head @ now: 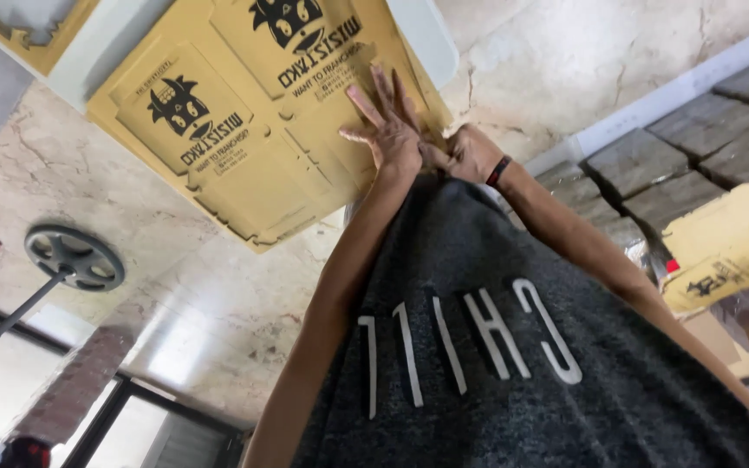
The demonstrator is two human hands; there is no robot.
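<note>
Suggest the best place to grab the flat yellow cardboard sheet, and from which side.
Pinch the yellow cardboard sheet at its near edge, coming from the person's side. It is a thin, flat die-cut blank and seems to overhang the white table, so fingers could slide under there. The left hand lies spread flat on it; the right hand is already at that edge.
</note>
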